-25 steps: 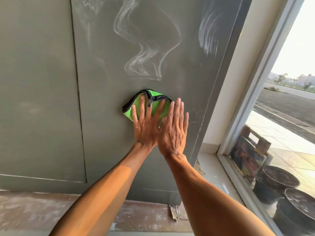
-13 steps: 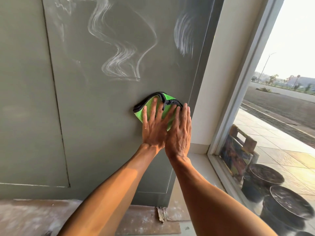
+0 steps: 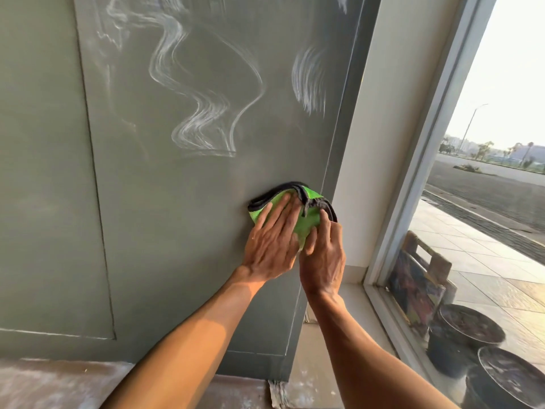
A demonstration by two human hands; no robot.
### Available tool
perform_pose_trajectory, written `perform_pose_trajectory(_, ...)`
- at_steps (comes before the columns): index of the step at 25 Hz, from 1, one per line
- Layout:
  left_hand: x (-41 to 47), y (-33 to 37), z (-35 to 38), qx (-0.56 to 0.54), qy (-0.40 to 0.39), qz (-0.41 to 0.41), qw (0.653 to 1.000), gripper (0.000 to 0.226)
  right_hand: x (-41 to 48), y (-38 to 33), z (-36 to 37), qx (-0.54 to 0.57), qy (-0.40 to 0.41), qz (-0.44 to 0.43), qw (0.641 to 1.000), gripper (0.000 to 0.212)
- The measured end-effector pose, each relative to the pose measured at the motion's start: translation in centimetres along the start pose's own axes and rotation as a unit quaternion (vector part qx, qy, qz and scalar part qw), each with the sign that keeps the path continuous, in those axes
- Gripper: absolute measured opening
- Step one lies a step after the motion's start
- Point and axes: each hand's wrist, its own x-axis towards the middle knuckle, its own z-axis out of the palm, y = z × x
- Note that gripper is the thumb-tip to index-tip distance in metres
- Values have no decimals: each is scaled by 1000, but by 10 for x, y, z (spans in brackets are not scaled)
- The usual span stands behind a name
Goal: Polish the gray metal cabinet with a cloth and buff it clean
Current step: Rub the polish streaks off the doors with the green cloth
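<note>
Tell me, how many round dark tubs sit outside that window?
2, both at the lower right behind the glass: one tub beside the wooden crate, the other tub nearer the corner, cut by the frame edge. More may lie beyond view.

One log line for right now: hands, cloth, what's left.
hands: left and right pressing cloth | place: cabinet right edge | left: white streaks above

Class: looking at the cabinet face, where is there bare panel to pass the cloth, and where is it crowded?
Bare gray panel lies left of the cloth, between the door seam and the hands. Crowded: white streaks above; the right hand is at the cabinet edge.
</note>
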Motion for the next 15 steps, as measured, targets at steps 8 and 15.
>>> perform_pose_trajectory(8,-6,-66,-32,-19,-40,181,982,56,-10,-27,58,-113,-5,38,993,81)
perform_pose_trajectory(15,-26,-163,-90,78,50,-39,995,64,20,-88,78,-181,27,128,975,87)
